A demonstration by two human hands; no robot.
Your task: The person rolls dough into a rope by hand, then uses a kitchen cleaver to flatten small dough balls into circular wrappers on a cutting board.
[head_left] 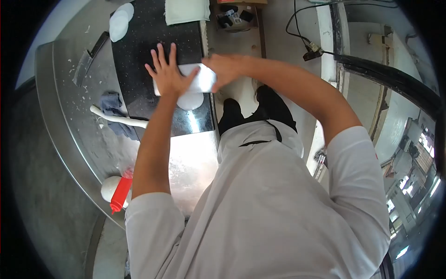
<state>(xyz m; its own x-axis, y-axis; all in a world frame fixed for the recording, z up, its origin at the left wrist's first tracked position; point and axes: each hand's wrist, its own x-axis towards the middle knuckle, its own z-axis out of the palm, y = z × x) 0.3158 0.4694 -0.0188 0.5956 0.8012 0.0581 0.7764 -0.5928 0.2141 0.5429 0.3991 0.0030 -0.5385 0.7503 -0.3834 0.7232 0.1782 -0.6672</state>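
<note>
On the black speckled board lies a white, smooth, block-like piece whose exact kind I cannot make out. My left hand rests on its left part, fingers spread and pointing away from me. Curled around its right end is my right hand, at the board's right edge, with its fingertips partly hidden. A flat white round, like a disc of dough, lies just below the piece and is partly covered by it. Farther left, a long white dough-like strip lies across a dark grey cloth.
A cleaver with a dark handle lies at the left among white scraps. White rounds and a folded pale cloth are at the far end. A red squeeze bottle lies near left. Cables hang at the right.
</note>
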